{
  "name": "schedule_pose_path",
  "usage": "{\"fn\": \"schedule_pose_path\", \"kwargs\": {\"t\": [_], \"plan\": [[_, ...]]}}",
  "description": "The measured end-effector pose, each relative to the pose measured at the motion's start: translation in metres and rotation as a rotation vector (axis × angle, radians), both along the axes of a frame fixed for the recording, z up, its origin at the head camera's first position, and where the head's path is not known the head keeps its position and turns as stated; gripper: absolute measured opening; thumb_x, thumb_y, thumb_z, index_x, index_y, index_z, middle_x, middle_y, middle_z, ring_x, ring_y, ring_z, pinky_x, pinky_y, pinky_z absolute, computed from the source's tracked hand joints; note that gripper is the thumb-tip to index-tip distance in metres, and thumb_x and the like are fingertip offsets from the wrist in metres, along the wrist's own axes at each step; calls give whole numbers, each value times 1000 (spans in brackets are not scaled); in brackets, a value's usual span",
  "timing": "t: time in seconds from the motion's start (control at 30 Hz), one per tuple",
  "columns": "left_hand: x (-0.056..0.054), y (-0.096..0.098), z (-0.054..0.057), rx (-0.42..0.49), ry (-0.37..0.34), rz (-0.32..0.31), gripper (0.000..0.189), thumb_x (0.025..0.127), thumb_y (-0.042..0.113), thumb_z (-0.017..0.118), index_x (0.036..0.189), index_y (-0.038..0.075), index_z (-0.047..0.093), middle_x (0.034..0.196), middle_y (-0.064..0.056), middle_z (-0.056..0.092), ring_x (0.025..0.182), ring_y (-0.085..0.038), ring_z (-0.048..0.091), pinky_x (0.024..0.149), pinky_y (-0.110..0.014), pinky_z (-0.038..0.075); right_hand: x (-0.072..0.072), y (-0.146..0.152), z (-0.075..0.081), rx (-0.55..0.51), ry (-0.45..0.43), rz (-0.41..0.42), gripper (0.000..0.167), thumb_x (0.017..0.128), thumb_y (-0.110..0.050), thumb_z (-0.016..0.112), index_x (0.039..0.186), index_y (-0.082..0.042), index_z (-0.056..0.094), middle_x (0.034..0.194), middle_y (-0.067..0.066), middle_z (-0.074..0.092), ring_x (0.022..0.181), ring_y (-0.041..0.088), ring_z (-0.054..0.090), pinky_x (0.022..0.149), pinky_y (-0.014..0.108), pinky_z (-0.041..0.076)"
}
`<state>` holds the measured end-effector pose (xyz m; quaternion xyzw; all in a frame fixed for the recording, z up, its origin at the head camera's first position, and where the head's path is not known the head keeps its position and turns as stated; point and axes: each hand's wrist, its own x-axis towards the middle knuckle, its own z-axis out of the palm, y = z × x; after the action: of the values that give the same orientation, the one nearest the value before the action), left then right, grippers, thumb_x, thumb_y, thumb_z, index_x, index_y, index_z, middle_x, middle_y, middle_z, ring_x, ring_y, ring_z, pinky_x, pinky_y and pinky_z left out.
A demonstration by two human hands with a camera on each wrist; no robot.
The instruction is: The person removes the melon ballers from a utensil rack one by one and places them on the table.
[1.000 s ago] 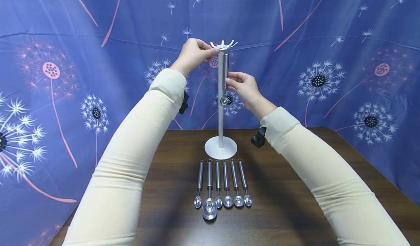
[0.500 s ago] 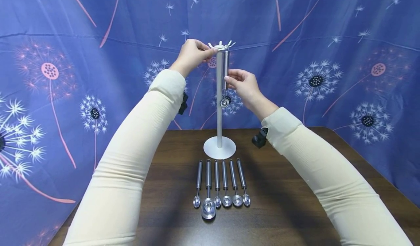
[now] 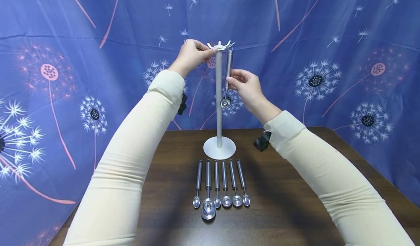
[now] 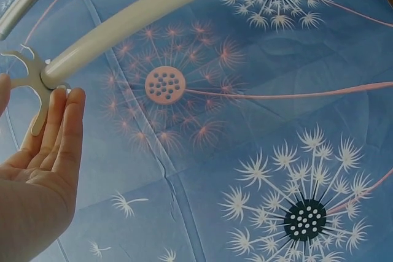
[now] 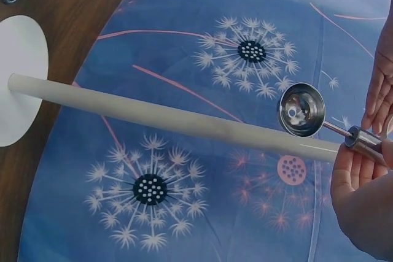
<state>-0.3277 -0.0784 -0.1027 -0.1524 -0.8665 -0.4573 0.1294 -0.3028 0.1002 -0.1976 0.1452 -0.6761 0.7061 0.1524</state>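
Note:
A white stand (image 3: pixel 219 118) with a round base and a crown of upturned hooks rises from the table. My left hand (image 3: pixel 193 54) pinches the crown's left side; thumb and fingers show around it in the left wrist view (image 4: pixel 37 84). My right hand (image 3: pixel 246 87) holds a steel scoop (image 3: pixel 229 61) by the lower handle, just right of the pole. Its small round bowl (image 5: pixel 301 108) points down and the handle leans slightly right at the top. The scoop's wire loop is at the right-hand hook; whether it is fully around the hook, I cannot tell.
Several steel scoops (image 3: pixel 224 176) lie in a row before the stand's base, handles away from me, one with a larger bowl (image 3: pixel 208 209). A brown wooden table (image 3: pixel 279 209) carries everything. Behind it hangs a blue dandelion-print cloth (image 3: pixel 262 12).
The scoop's top has moved right, away from the pole toward the right hook's tip, so the handle now tilts. My right hand moved slightly with it; my left stays on the crown.

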Motion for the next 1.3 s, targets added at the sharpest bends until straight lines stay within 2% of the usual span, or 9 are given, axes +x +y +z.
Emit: {"fn": "schedule_pose_path", "kwargs": {"t": [0.17, 0.43, 0.7, 0.83, 1.0, 1.3], "plan": [[0, 1, 1, 2, 10, 5, 37, 90, 34, 69, 110, 3, 71, 70, 10, 60, 78, -9, 60, 80, -23, 50, 2, 6, -7, 41, -38, -1, 35, 93, -8, 64, 124, 6, 58, 92, -4, 63, 85, 6, 60, 78, 19, 52], [2, 2, -2, -29, 29, 11, 36, 91, 35, 68, 108, 3, 70, 73, 9, 59, 74, -6, 56, 74, -20, 48, 6, 16, -32, 79, -121, 8, 37, 94, -8, 63, 128, 7, 55, 93, -4, 62, 83, 5, 60, 77, 18, 53], [2, 1, -1, 10, 4, 6, 35, 90, 32, 69, 109, 2, 69, 75, 8, 59, 76, -6, 57, 80, -21, 51, 8, 30, -49, 142, -170, 14, 41, 95, -9, 61, 131, 8, 51, 94, -4, 58, 83, 4, 60, 77, 16, 53], [2, 1, 0, 13, -1, 2, 35, 90, 32, 69, 109, 2, 69, 76, 7, 60, 77, -8, 58, 79, -20, 51, 10, 37, -57, 174, -180, 9, 40, 95, -9, 61, 131, 8, 51, 94, -4, 59, 83, 3, 61, 77, 15, 54], [4, 1, 1, -10, 12, 7, 34, 91, 33, 68, 108, 3, 69, 76, 7, 59, 80, -9, 60, 75, -20, 49, 12, 45, -66, 190, -200, 13, 39, 96, -8, 60, 131, 8, 51, 94, -5, 58, 82, 2, 60, 77, 15, 54], [6, 3, 0, -68, 51, 22, 35, 92, 33, 66, 109, 3, 70, 72, 10, 57, 75, -4, 55, 70, -18, 44, 17, 52, -83, 217, -259, 17, 40, 96, -8, 60, 131, 9, 51, 94, -4, 59, 85, 4, 61, 82, 18, 55]]}}
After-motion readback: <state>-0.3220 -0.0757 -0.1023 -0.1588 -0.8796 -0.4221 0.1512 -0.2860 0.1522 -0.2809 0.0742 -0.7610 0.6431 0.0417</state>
